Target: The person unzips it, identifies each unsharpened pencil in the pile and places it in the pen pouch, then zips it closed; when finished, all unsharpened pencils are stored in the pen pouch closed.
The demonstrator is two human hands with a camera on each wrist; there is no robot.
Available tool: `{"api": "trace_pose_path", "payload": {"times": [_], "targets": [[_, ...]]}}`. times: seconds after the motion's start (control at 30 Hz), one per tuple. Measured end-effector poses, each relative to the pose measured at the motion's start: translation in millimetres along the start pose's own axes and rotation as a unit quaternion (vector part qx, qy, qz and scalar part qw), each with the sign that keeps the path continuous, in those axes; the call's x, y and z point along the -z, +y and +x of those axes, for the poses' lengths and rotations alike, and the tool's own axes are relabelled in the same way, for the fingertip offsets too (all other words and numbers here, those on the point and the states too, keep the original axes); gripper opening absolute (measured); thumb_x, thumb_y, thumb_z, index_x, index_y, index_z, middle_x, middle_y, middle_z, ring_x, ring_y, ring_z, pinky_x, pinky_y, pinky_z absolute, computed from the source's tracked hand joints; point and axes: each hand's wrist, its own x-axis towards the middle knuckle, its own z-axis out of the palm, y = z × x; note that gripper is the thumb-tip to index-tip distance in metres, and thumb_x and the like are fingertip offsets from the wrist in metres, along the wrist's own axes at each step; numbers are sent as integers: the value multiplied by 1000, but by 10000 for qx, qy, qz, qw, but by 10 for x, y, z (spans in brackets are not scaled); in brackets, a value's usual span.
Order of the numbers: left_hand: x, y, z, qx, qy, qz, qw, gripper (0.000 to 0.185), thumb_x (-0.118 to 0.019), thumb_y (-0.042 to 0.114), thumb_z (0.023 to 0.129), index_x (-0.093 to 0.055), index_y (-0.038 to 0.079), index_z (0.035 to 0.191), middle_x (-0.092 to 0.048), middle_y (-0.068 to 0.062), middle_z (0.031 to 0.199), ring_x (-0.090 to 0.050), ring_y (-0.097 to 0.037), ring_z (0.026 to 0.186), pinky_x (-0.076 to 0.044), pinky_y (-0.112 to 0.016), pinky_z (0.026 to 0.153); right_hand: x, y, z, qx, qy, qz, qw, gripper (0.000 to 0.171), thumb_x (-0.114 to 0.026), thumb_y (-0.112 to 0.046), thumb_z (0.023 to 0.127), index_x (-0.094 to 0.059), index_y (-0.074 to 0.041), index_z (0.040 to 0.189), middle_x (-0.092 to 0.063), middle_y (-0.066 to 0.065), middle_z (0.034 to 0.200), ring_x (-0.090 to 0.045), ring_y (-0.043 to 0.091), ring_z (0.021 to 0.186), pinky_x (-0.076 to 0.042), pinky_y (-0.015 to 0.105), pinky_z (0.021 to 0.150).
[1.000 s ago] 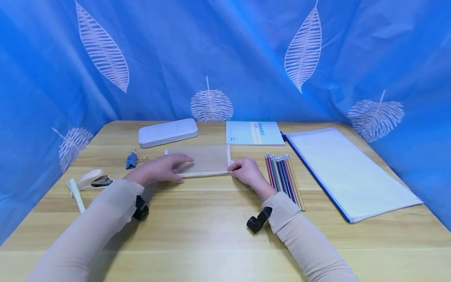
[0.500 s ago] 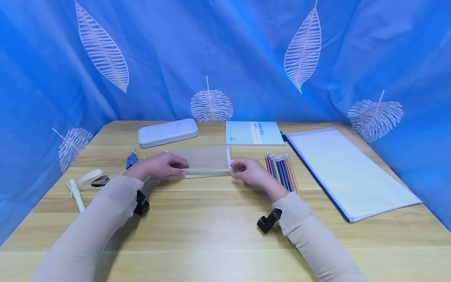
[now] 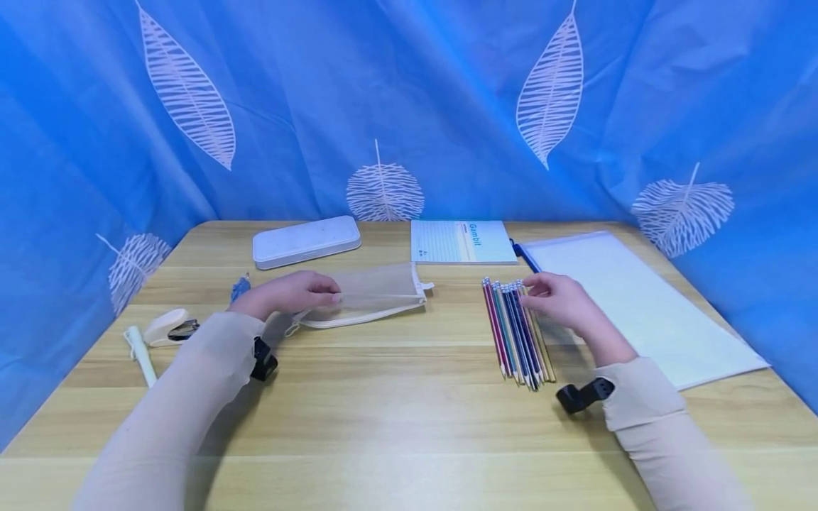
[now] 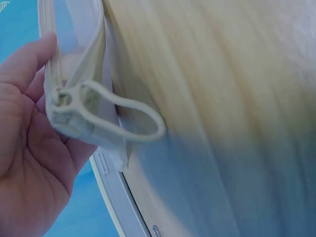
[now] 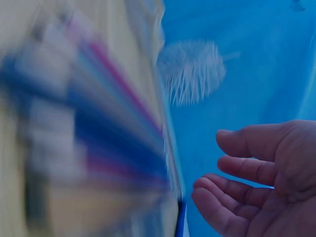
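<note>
My left hand [image 3: 290,294] pinches the upper edge of a see-through zip pouch [image 3: 377,284], thumb on the near side. The pouch mouth gapes, with its cream zipper edge bowed toward me. In the left wrist view a cord pull loop [image 4: 128,116] hangs from the zipper's end beside the palm. My right hand [image 3: 565,301] hovers at the right side of a bunch of pencils [image 3: 514,326], fingers loosely bent and holding nothing. The pencils lie side by side, eraser ends away from me; in the right wrist view they are blurred.
A white case [image 3: 307,243] and a Gambit notebook [image 3: 463,241] lie at the back. A blue-edged document folder [image 3: 645,305] is on the right. To the left are a blue binder clip [image 3: 239,287], a stapler [image 3: 169,326] and a pale green pen [image 3: 140,358].
My right hand has let go of the pouch's right end and moved right to the pencils. The pouch mouth has opened wider, while my left hand stays on it.
</note>
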Motion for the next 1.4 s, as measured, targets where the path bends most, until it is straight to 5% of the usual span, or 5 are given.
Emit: {"api": "trace_pose_path", "payload": {"times": [0.37, 0.7, 1.07, 1.27, 1.4], "targets": [[15, 43, 36, 140, 166, 69, 9997, 32, -47, 27, 97, -61, 6, 117, -62, -10, 112, -55, -25, 104, -43, -45, 90, 51, 386, -51, -742, -619, 571, 9937, 48, -64, -9, 84, -44, 12, 122, -48, 7, 80, -58, 13, 68, -54, 28, 65], [21, 66, 58, 549, 136, -513, 9971, 29, -52, 24, 95, -62, 4, 113, -62, -9, 105, -51, -19, 87, -41, -33, 76, 25, 454, -24, -909, -824, 1161, 9856, 56, -65, -17, 86, -37, 10, 127, -53, 9, 86, -59, 12, 71, -54, 26, 65], [-187, 105, 32, 641, 784, -1370, 9854, 22, -58, 17, 91, -67, 5, 107, -67, -8, 103, -56, -21, 94, -43, -36, 81, -25, 277, 27, -1055, -768, -194, 9913, 62, -60, -8, 77, -33, 14, 129, -54, 25, 101, -57, 15, 59, -52, 29, 57], [-245, 174, 46, 561, 975, -1533, 9818, 24, -61, 17, 90, -67, 5, 109, -68, -8, 103, -57, -22, 100, -45, -38, 87, -5, 272, -27, -1163, -185, 1473, 9821, 65, -50, 0, 78, -24, 15, 136, -57, 11, 82, -57, 10, 59, -53, 27, 58], [-273, 253, 56, 583, 1107, -1680, 9778, 22, -61, 15, 89, -68, 4, 107, -68, -9, 100, -58, -20, 93, -46, -34, 81, -118, 117, -40, -1031, 387, 3442, 9324, 64, -50, 4, 84, -19, 9, 140, -58, 2, 77, -60, 7, 61, -54, 24, 63]]}}
